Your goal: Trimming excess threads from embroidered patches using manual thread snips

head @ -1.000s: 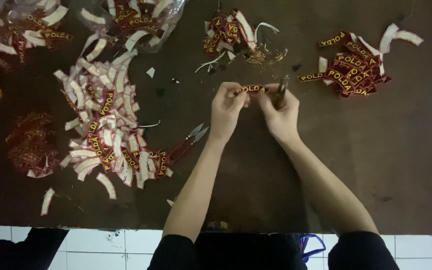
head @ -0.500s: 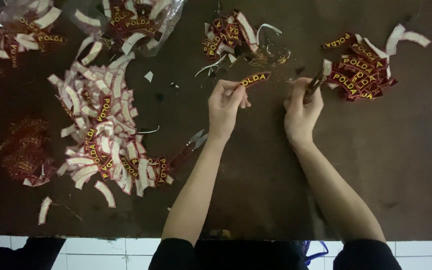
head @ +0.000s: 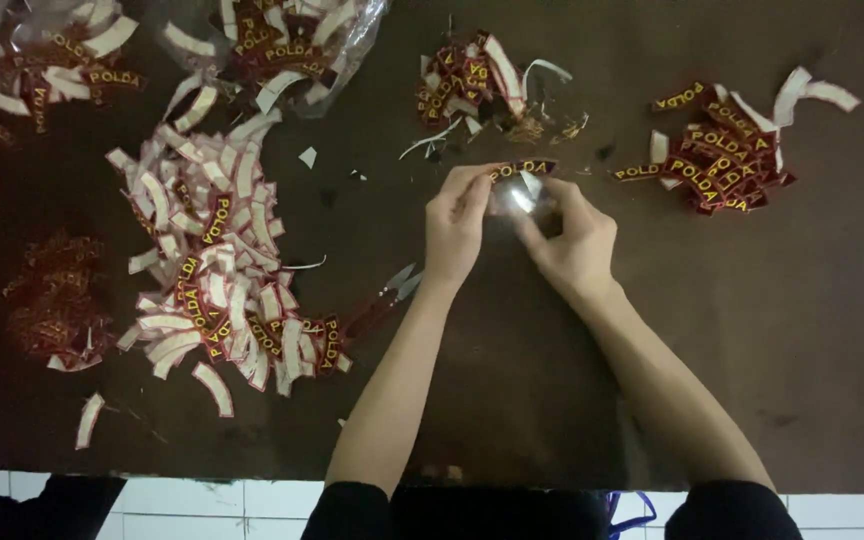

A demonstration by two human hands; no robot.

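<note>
Dark brown tabletop: our right hand back from right-side label pile, rejoins left hand; both pinch curved dark-red embroidered label mid-table, clear film below. Next label underway.

The patch pinched between the left hand and the right hand is partly covered by fingertips, and something pale and shiny below it is blurred, so what it is cannot be told. The clear bag of patches runs off the top edge, and the pile at the top left is cut by the corner. The small snips are half hidden under the left forearm. The reddish heap is too dim to make out.
</note>
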